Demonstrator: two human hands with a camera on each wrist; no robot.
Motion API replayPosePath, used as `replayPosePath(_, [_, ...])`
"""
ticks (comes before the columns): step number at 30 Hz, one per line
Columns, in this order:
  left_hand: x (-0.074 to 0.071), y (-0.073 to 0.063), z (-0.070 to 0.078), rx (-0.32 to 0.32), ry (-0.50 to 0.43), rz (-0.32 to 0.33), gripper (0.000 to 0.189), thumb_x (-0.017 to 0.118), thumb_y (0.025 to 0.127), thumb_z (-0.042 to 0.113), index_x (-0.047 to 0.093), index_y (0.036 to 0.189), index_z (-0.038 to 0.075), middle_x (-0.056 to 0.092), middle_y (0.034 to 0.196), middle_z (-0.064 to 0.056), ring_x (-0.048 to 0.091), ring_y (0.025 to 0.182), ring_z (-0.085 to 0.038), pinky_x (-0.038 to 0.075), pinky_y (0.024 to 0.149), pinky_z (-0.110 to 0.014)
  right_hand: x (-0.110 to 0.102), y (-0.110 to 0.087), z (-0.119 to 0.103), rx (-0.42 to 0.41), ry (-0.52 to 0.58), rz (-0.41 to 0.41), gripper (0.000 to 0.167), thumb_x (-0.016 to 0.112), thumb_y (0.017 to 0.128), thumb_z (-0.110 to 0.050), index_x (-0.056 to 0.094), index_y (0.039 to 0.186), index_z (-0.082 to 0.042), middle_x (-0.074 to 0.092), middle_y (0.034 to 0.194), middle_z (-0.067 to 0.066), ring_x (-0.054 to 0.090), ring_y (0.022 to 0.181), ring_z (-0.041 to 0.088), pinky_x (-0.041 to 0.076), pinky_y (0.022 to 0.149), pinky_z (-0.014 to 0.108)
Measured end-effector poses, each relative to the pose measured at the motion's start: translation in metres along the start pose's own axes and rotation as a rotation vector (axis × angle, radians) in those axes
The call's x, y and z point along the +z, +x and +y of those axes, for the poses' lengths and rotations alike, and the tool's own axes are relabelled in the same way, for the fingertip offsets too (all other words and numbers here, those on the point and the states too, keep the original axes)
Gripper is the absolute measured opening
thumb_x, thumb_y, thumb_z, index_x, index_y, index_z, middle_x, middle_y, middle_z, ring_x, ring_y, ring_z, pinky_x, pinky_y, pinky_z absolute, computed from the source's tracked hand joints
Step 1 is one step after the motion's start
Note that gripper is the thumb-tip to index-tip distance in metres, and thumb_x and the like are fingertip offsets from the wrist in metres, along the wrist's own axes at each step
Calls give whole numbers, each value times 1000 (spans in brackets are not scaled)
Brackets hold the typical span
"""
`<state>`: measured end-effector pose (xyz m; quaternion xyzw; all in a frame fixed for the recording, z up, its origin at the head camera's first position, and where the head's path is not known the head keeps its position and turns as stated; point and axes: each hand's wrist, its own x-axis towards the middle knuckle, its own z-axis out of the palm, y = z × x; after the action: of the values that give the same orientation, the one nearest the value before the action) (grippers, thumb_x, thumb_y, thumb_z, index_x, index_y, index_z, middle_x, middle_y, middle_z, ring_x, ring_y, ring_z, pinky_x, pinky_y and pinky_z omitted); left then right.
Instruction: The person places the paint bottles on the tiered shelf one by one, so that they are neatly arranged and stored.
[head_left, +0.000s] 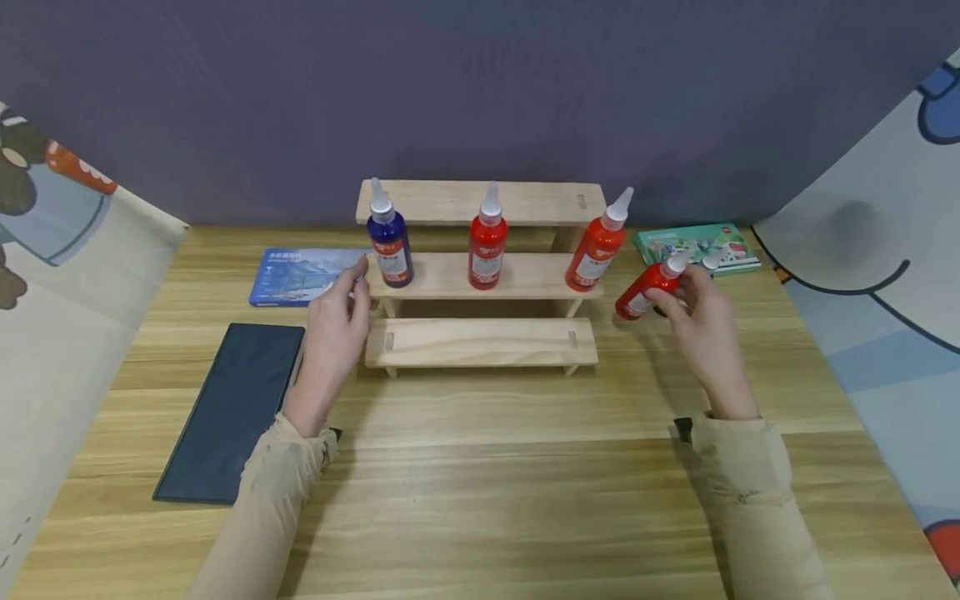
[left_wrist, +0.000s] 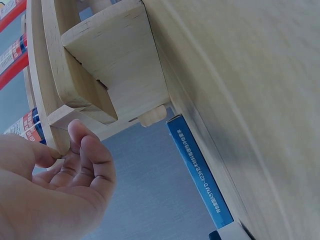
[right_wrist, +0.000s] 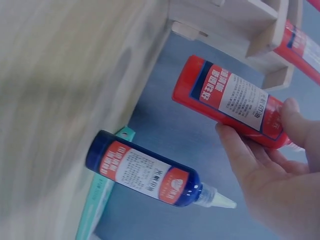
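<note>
My left hand (head_left: 335, 327) pinches the left end of the middle board of a stepped wooden shelf (head_left: 438, 277); the left wrist view shows thumb and fingers at the board's corner. Along that board stand a blue bottle (head_left: 390, 250), a red bottle (head_left: 487, 254) and, at the right end, another red bottle (head_left: 595, 254), all with pointed nozzles. Right of the shelf, my right hand (head_left: 708, 329) grips a further red bottle (right_wrist: 235, 100) near its neck, tilted and raised off the table. Beside it is a second blue bottle (right_wrist: 145, 169), mostly hidden behind the hand in the head view.
A blue flat box (head_left: 300, 275) lies left of the shelf, and a dark flat folder (head_left: 232, 412) lies nearer on the wooden table (head_left: 510, 500). At the back right is a green box (head_left: 738, 246). A dark panel (head_left: 480, 92) rises behind the shelf.
</note>
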<state>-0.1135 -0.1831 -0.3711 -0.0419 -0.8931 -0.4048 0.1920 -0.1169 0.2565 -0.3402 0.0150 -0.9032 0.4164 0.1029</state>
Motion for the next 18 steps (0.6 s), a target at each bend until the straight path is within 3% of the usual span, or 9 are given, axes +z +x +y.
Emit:
replayPosePath(2, [0,0,0,1,-1,-2,42,42,116,16,61,149,-2,76,87,-19,56,54,-18,40,49,-25,-2,-1,-2,-3,8,-6,48,70,105,-7,51,145,11,61,142,30,62,125,44,53,104,48])
replayPosePath(11, [0,0,0,12,9,5,41,43,115,14,61,148,-3,76,86,-19,58,53,-23,39,48,-26,-9,-8,-17,-58,19,1,46,72,102,-1,55,143,9,64,139,26,64,126,43,54,101,32])
replayPosePath(18, [-1,0,0,12,10,4,42,43,115,15,61,148,-3,75,85,-18,57,52,-19,39,47,-25,-14,-15,-32,-74,-8,1,48,73,102,-3,55,145,7,63,140,24,64,126,43,53,102,39])
